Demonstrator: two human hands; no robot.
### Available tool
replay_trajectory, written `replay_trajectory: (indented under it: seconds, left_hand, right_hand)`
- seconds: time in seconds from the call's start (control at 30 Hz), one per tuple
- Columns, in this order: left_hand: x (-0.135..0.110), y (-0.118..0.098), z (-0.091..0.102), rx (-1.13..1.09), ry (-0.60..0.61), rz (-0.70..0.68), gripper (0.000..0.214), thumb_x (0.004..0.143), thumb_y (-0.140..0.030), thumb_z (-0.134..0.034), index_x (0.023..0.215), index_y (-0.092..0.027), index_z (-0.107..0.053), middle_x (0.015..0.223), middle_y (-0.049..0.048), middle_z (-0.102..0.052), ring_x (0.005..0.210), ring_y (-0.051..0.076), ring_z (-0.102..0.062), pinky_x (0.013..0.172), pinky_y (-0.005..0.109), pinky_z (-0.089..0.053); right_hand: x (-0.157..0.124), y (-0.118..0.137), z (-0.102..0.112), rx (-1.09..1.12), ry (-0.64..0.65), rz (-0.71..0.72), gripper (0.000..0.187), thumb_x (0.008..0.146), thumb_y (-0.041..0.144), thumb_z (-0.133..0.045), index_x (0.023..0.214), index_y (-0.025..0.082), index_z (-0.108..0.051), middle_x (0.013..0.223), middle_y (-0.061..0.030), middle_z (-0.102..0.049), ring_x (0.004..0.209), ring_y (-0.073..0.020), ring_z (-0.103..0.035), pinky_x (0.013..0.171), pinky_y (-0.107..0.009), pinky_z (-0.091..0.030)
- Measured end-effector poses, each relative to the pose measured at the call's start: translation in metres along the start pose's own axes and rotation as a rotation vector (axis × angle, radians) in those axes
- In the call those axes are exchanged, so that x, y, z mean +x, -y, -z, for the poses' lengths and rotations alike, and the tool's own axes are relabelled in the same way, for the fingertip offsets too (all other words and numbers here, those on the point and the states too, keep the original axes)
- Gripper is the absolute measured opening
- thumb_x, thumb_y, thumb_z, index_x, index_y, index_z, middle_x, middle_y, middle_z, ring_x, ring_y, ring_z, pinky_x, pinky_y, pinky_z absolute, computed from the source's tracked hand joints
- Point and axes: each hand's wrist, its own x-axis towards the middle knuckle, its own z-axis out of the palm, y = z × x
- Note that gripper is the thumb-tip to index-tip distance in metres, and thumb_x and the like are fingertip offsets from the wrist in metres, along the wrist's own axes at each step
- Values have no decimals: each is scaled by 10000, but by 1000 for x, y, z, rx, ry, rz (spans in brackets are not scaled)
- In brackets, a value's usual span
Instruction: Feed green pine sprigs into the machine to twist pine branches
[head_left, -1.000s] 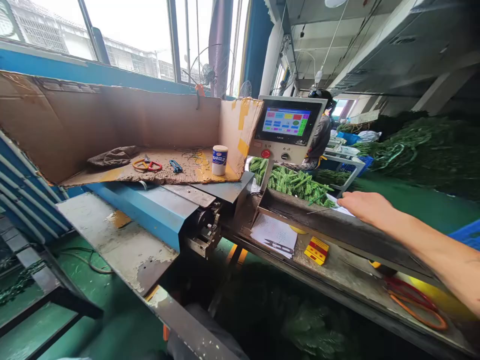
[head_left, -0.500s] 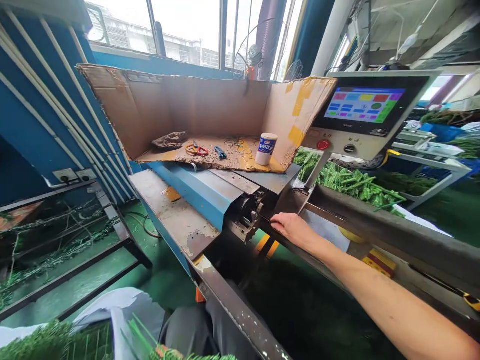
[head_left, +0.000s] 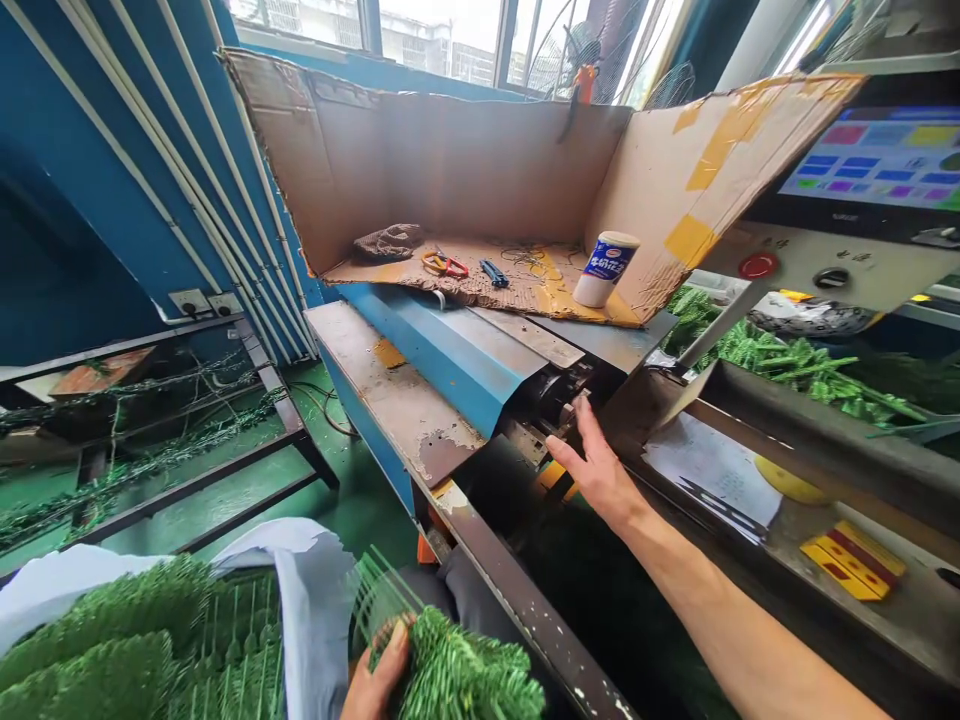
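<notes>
While left hand [head_left: 380, 672] clenches artificial pine garland [head_left: 465, 672] below machine's steel feed head [head_left: 551, 402], right hand [head_left: 598, 472] hangs open just beside head, fingers spread, dark open gap under head's front edge.

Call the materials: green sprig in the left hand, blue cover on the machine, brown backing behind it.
The green sprig in the left hand looks like plastic: uniform, slightly glossy needles. The blue cover looks like painted sheet metal: crisp folds, smooth satin finish. The brown backing looks like matte cardboard: torn edges, yellow tape patches.
</notes>
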Motion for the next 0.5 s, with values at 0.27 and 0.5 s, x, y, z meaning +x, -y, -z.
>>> replay_trajectory:
  seconds: [0.27, 0.5]
  left_hand:
    - [-36, -13, -50, -65, 241, -64, 193, 732, -318, -690, 760, -136, -634, 753, 81, -703, 782, 225, -655, 783, 337, -480]
    - [-46, -3, -61, -88, 250, -128, 167, 754, -316, -669, 803, -164, -622, 759, 47, -699, 724, 182, -633, 727, 289, -457]
  right_hand:
    - [-105, 70, -5, 292, 765, -62, 580, 873, 442, -549, 1392, 257, -369, 1350, -67, -448, 1209, -252, -446, 1036, -417, -376]
    - [-123, 67, -14, 439, 662, -184, 576, 847, 428, -589, 1362, 235, -417, 1337, -56, -467, 1184, -250, -472, 1022, -390, -402]
